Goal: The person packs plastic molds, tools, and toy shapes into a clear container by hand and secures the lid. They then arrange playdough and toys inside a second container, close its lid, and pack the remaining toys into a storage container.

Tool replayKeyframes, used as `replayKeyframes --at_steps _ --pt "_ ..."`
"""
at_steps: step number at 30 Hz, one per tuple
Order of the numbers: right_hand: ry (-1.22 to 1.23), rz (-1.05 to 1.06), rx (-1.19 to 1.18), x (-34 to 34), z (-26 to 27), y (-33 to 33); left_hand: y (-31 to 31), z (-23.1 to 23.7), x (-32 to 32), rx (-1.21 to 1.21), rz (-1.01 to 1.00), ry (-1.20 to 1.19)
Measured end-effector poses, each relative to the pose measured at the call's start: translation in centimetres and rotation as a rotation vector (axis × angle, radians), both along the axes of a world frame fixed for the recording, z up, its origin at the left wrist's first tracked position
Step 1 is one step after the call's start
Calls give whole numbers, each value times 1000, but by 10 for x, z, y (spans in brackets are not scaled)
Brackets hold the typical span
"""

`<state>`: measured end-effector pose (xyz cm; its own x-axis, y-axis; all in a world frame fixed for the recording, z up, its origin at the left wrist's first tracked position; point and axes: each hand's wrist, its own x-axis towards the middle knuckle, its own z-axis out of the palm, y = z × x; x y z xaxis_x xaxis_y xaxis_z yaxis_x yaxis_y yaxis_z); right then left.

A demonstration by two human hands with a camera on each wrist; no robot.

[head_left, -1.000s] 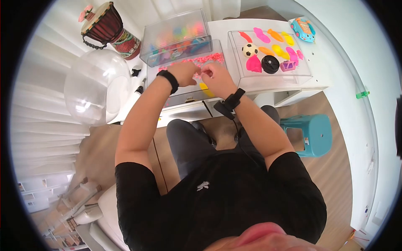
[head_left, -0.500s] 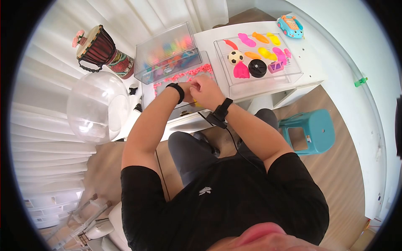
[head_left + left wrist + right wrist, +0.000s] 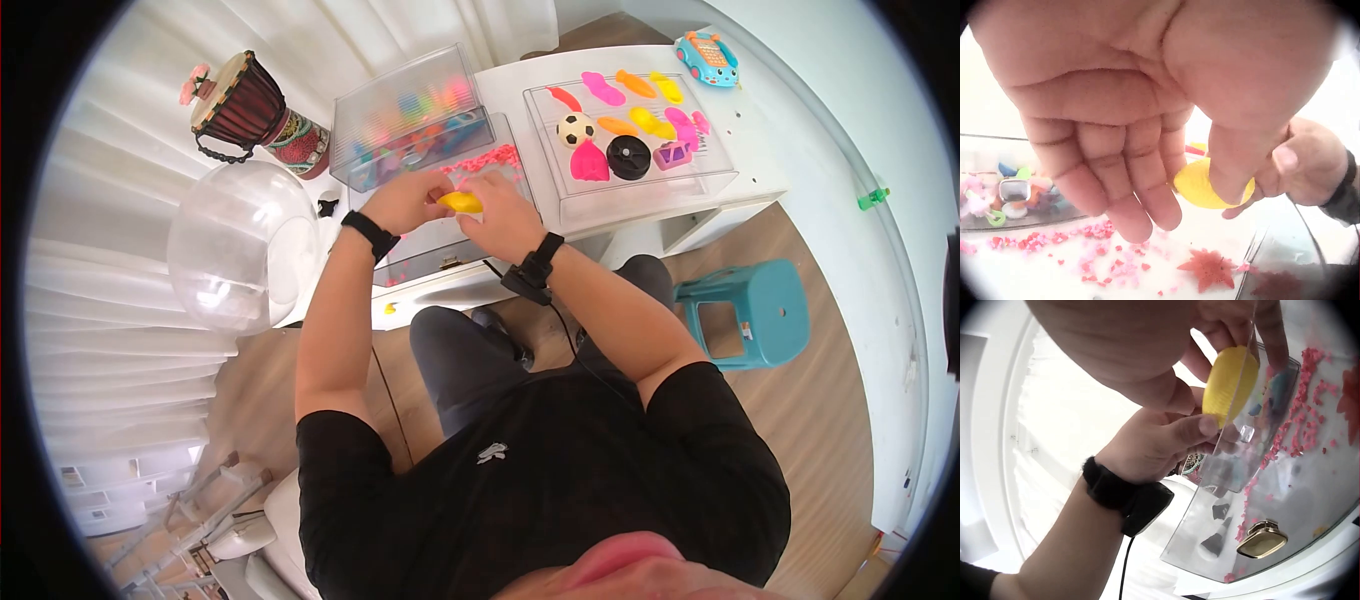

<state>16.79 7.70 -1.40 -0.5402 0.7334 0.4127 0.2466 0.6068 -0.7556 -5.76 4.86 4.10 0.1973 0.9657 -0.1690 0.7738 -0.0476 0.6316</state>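
Held between the two hands is a smooth yellow piece, over the clear box with small pink and red bits. The left hand pinches one end of it; in the left wrist view the thumb presses on the piece while the other fingers of the left hand extend beside it. The right hand grips its other end. In the right wrist view the yellow piece stands upright between both hands, and the right fingers are partly hidden behind it.
A clear box of colourful toys stands behind the left hand. Rightward, a clear box bears a football, a black disc and bright shapes. Also there: a drum, a clear globe, a toy phone and a red leaf shape.
The yellow piece, earlier lying below the hands on the box, is now up between them. The left hand has moved left, away from the right, and the view has shifted slightly.
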Motion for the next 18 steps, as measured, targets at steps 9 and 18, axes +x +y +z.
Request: replayKeyframes --at_steps 9,18 --pt "57 115 -77 -1 -6 7 -47 -2 42 321 409 -102" --pt "214 77 -113 6 -4 10 -48 -41 72 307 457 76"
